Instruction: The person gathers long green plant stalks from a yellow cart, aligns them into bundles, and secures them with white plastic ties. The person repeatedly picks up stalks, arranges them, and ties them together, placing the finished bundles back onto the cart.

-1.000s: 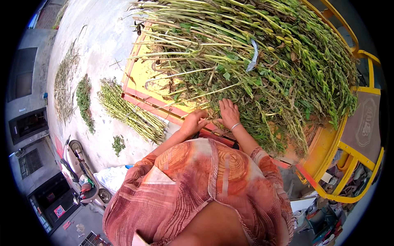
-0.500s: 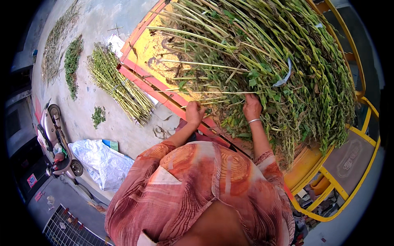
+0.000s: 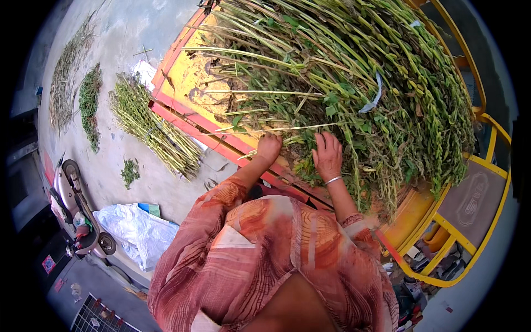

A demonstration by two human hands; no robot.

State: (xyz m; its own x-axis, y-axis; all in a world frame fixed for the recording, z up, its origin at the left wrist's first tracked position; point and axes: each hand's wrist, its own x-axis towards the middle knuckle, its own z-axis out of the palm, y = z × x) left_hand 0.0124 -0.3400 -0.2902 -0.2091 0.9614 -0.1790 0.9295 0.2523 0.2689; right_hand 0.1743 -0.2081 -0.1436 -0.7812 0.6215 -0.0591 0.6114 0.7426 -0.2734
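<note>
Fingers of left hand [image 3: 269, 148] curled on thin stalk end at cart edge; grip partly hidden by stems. Right hand [image 3: 327, 156] laid flat, fingers spread, on green stalk pile [image 3: 354, 83] heaped in yellow cart bed [image 3: 182, 83]. Concrete ground [image 3: 110, 33] seen left, stalk bundles [image 3: 152, 133] laid out. White plastic sheet [image 3: 135, 229] beside scooter [image 3: 74, 207], lower left.

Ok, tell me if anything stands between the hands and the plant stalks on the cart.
Nothing visible does. The left hand is closed on stalks at the edge of the pile of green stalks, and the right hand lies flat on it.
</note>
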